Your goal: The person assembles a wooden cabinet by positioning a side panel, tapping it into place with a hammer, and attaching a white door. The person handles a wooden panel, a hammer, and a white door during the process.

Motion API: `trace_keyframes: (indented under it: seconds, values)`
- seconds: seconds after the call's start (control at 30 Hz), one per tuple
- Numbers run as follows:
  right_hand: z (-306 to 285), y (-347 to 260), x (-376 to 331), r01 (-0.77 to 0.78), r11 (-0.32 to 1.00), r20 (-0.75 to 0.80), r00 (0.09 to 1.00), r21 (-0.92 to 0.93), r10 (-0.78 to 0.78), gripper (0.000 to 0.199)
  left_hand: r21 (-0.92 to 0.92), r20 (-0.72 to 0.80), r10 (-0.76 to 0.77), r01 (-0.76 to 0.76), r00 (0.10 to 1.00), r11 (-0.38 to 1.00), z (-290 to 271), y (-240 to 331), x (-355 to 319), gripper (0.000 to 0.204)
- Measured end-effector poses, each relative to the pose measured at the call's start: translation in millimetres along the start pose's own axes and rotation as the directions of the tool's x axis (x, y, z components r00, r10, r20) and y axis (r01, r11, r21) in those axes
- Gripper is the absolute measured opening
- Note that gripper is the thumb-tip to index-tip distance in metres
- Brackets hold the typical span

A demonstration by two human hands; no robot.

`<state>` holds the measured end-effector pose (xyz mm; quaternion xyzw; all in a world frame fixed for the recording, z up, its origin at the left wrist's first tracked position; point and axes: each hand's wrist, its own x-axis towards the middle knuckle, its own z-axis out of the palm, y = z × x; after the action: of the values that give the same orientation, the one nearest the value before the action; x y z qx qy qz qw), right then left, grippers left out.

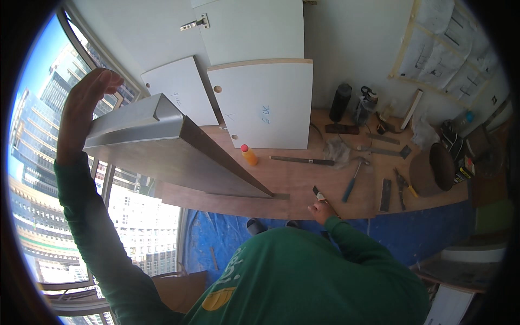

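Observation:
A tall silver-grey metal-faced panel (pixel 146 141) stands tilted on the wooden worktop (pixel 260 176), its upper end reaching toward me at the left. My left hand (pixel 86 111) is raised beside that upper end, its wrist side against the panel's edge. Its fingers are stretched out and slightly bent above the panel, gripping nothing that I can see. Low over the worktop's near edge, my right hand (pixel 323 210) is closed round a small brush (pixel 320 195), with a dark tip and a pale neck. The brush tip points away from me, apart from the panel.
White boards (pixel 265 103) lean on the wall behind. An orange bottle with a red cap (pixel 249 155), a long dark-handled tool (pixel 303 160), a hammer (pixel 353 181), pliers (pixel 401 187) and a brown bucket (pixel 431 168) lie or stand about. Blue sheeting (pixel 211 233) covers the floor; windows (pixel 143 216) fill the left.

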<state>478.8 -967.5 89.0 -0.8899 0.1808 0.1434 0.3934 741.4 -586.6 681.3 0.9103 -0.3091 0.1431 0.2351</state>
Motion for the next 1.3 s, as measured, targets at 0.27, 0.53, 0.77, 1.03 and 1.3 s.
trace_keyframes:
  seconds: [0.27,0.53,0.77,1.03,1.3]
  values:
    - [-7.2,-45.5,18.2,0.065,0.991,-0.005,0.998,0.119,-0.065,0.039,-0.015,-0.004,-0.003,0.003,1.000,1.000,-0.3,-10.5,4.4,0.059]
    - [-66.8,-123.0,50.2,0.249,0.876,-0.141,0.968,0.413,-0.209,0.033,0.001,-0.001,0.017,-0.017,1.000,1.000,0.3,-25.0,17.8,0.057]
    - [-174.5,-208.1,14.2,0.531,0.595,-0.423,0.846,0.604,-0.325,0.034,-0.106,0.066,0.138,-0.130,0.988,0.986,10.5,-22.1,36.6,0.063]
    - [-281.3,-401.4,-88.3,0.899,0.422,-0.690,0.232,-0.116,-0.685,0.018,-0.331,0.250,0.344,-0.254,0.905,0.909,0.7,-35.4,50.1,0.064]
    - [-263.3,-581.7,-101.3,0.526,0.642,-0.429,0.480,-0.558,-0.765,0.036,-0.607,0.379,0.602,-0.302,0.703,0.735,-10.0,-31.5,63.2,0.062]
